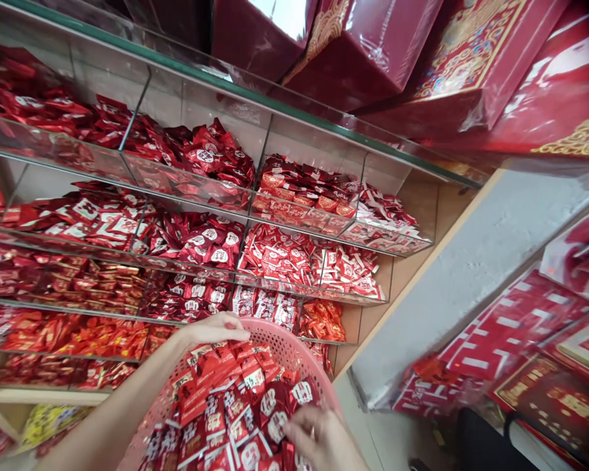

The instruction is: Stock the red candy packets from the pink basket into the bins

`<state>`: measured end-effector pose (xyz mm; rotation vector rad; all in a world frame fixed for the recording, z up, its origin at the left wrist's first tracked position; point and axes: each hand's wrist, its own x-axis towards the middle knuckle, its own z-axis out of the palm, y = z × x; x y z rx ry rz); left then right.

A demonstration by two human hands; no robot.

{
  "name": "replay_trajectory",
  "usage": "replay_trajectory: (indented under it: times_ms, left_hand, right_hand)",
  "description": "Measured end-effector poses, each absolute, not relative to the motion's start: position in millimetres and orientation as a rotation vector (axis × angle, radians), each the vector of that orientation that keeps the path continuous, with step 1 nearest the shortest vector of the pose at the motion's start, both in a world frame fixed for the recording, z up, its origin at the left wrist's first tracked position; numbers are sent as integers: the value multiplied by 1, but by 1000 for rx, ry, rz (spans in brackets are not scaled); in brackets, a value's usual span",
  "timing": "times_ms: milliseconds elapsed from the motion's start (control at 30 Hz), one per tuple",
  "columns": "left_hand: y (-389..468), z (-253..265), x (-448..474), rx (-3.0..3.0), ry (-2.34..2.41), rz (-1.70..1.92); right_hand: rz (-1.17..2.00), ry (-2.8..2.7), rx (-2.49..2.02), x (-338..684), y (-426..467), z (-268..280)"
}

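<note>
A pink perforated plastic basket (319, 366) is filled with small red wrapped packets (226, 418), many printed with white and dark lettering. My left hand (218, 330) grips the basket's far rim, its fingers closed over the edge. At the basket's right side, my right hand (319, 435) is down among the packets, fingers curled and slightly blurred. Its fingertips touch a dark red packet (276, 425) with a pale round label. Whatever lies between those fingers is hidden.
Tiered shelves (196, 206) with clear fronts and dividers hold red packets. Large red gift boxes (353, 52) stand on the glass shelf (255, 98) above. Right of the wooden side panel (412, 261) are a grey wall (471, 261) and stacked red printed goods (510, 320).
</note>
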<state>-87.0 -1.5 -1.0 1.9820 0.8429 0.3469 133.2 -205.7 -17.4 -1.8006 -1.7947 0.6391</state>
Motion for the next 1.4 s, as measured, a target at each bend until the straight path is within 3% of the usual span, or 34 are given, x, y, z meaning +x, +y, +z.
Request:
replay_trajectory:
  times_ms: [167, 300, 467, 733, 1133, 1400]
  left_hand:
    - [-5, 1, -83, 2002, 852, 341]
    - [-5, 0, -86, 1998, 880, 345]
    - [-4, -6, -94, 1953, 901, 387]
    - [-2, -8, -104, 1963, 873, 419]
    - [7, -4, -97, 1955, 883, 406]
    - [5, 2, -96, 1980, 881, 392]
  right_hand:
    - [435, -1800, -1496, 136, -138, 68]
    - [247, -1837, -1346, 144, -69, 100]
    - [-185, -1980, -1432, 141, -8, 108]
    - [-514, -2212, -1688, 130, 6, 98]
    - [-574, -2245, -1719, 125, 9, 102]
    - [-310, -1792, -1358, 140, 27, 100]
